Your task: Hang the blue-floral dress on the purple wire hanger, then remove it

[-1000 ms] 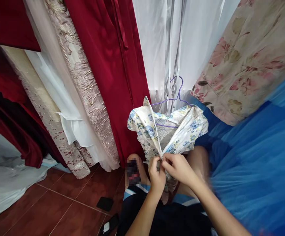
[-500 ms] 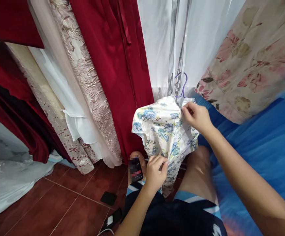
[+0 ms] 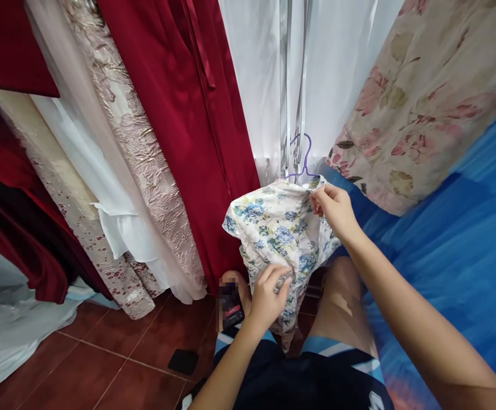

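Note:
A white blouse [image 3: 269, 228] with a blue and yellow floral print hangs in front of me on a purple hanger [image 3: 306, 156]. My right hand [image 3: 333, 208] pinches the cloth by the neckline, just below the hanger. Lower down, my left hand [image 3: 269, 293] is at the front of the blouse, its thumb and fingers parted. Its fingertips lie close against the fabric, and I cannot tell whether they touch it. The lower end of the blouse hangs in folds between my knees.
Long garments surround me: a dark red one [image 3: 179, 114], a pink textured one [image 3: 145, 131], a floral beige one [image 3: 414, 114] and blue cloth [image 3: 453, 239]. A phone [image 3: 231, 304] rests by my left thigh. A dark flat object [image 3: 183, 361] lies on the red tiled floor [image 3: 115, 364].
My left thumb and fingers have parted from their pinch on the blouse front. My right hand stays at the neckline. The view has shifted slightly, and the blouse sits a little lower and further left.

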Available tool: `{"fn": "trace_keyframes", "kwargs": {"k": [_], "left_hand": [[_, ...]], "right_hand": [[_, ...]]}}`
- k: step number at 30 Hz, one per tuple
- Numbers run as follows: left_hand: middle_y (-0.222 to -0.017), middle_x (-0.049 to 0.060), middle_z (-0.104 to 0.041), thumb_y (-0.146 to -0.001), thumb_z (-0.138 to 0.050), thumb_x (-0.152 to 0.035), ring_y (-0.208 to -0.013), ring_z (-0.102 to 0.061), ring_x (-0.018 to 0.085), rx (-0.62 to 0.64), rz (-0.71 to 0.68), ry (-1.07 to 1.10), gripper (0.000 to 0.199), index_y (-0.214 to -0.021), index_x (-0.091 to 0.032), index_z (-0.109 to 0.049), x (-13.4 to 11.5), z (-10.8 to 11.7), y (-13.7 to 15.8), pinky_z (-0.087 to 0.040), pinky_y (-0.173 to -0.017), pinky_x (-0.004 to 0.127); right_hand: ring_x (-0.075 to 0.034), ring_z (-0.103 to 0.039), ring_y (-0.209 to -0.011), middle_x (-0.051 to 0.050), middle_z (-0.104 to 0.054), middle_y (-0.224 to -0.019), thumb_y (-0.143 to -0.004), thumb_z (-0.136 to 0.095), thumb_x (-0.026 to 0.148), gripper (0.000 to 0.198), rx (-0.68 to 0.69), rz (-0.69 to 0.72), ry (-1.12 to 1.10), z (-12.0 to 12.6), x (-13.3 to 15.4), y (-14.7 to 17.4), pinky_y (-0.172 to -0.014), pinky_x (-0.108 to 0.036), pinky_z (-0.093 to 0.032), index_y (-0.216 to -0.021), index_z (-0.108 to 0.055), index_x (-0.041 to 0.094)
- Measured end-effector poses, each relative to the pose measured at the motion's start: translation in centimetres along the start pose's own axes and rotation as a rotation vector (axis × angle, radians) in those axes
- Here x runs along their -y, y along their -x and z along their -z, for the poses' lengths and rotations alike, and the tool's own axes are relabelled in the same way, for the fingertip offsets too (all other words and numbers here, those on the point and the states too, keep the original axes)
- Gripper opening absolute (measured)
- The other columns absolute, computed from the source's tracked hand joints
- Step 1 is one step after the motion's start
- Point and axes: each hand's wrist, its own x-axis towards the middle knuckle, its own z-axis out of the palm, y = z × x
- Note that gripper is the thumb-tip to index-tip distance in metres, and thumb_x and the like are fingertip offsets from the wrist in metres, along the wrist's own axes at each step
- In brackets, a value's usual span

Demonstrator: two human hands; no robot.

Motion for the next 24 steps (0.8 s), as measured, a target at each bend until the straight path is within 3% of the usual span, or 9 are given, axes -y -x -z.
{"fn": "trace_keyframes", "kwargs": {"k": [3, 5, 7, 9, 12, 17, 21, 24], "left_hand": [[-0.117, 0.008, -0.066, -0.098, -0.050, -0.020, -0.115, -0.060, 0.022, -0.137, -0.214, -0.005, 0.028, -0.121, -0.024, -0.066, -3.0, 1.6, -6.2, -0.046, -0.103, 0.038], [-0.133, 0.010, -0.060, -0.100, -0.046, -0.021, -0.121, -0.057, 0.022, -0.149, -0.291, -0.043, 0.036, -0.135, -0.024, -0.057, -4.9, 2.6, -10.8, -0.047, -0.102, 0.038], [-0.138, 0.011, -0.057, -0.100, -0.046, -0.021, -0.107, -0.063, 0.019, -0.084, -0.309, -0.060, 0.038, -0.138, -0.023, -0.053, -6.0, 3.4, -14.8, -0.051, -0.094, 0.035], [-0.116, 0.008, -0.067, -0.099, -0.048, -0.020, -0.094, -0.065, 0.018, 0.049, -0.348, -0.120, 0.025, -0.119, -0.020, -0.063, -6.3, 3.8, -17.5, -0.052, -0.086, 0.033], [-0.090, 0.004, -0.067, -0.098, -0.051, -0.019, -0.086, -0.063, 0.018, 0.094, -0.418, -0.219, 0.017, -0.092, -0.017, -0.066, -6.0, 3.8, -19.1, -0.049, -0.081, 0.031], [-0.086, 0.004, -0.065, -0.099, -0.052, -0.025, -0.081, -0.062, 0.017, -0.091, -0.420, -0.172, 0.017, -0.090, -0.017, -0.065, -5.9, 3.4, -19.3, -0.048, -0.077, 0.028], [-0.085, 0.004, -0.066, -0.099, -0.054, -0.030, -0.081, -0.063, 0.015, -0.342, -0.280, 0.014, 0.018, -0.092, -0.016, -0.064, -4.4, 5.2, -20.6, -0.049, -0.076, 0.026], [-0.086, 0.004, -0.067, -0.096, -0.057, -0.030, -0.079, -0.064, 0.014, -0.515, -0.116, 0.234, 0.017, -0.090, -0.016, -0.065, -1.2, 7.9, -21.6, -0.051, -0.076, 0.025]], "right_hand": [[-0.011, -0.045, -0.047, 0.002, -0.052, -0.057, -0.077, -0.057, 0.025, 0.014, 0.070, -0.185, -0.296, -0.7, -0.1, 1.2, -0.046, -0.024, -0.034, -0.066, -0.050, 0.021], [-0.010, -0.044, -0.047, 0.002, -0.051, -0.057, -0.076, -0.060, 0.027, 0.017, 0.097, -0.214, -0.366, -1.2, 0.1, 1.8, -0.046, -0.024, -0.033, -0.065, -0.048, 0.021], [-0.009, -0.043, -0.046, 0.003, -0.051, -0.057, -0.076, -0.061, 0.028, 0.017, 0.095, -0.191, -0.379, -1.5, 0.3, 2.3, -0.046, -0.023, -0.033, -0.066, -0.049, 0.020], [-0.009, -0.043, -0.047, 0.003, -0.052, -0.057, -0.077, -0.061, 0.029, 0.016, 0.066, -0.124, -0.351, -1.7, 0.4, 2.5, -0.047, -0.023, -0.033, -0.068, -0.051, 0.020], [-0.010, -0.044, -0.051, 0.004, -0.051, -0.058, -0.078, -0.062, 0.031, 0.017, 0.039, -0.017, -0.279, -2.0, -0.2, 2.4, -0.050, -0.024, -0.034, -0.071, -0.051, 0.020], [-0.011, -0.043, -0.054, 0.004, -0.049, -0.060, -0.079, -0.060, 0.032, 0.017, -0.022, 0.032, -0.216, -3.0, -2.3, 2.4, -0.053, -0.025, -0.034, -0.071, -0.051, 0.020], [-0.011, -0.044, -0.051, 0.003, -0.051, -0.057, -0.075, -0.059, 0.030, 0.015, 0.033, -0.071, -0.157, -3.1, -4.0, 3.5, -0.052, -0.025, -0.033, -0.067, -0.053, 0.019], [-0.011, -0.042, -0.049, 0.003, -0.051, -0.054, -0.075, -0.059, 0.030, 0.014, 0.124, -0.163, -0.185, -2.3, -4.9, 5.1, -0.050, -0.025, -0.030, -0.067, -0.055, 0.019]]}}
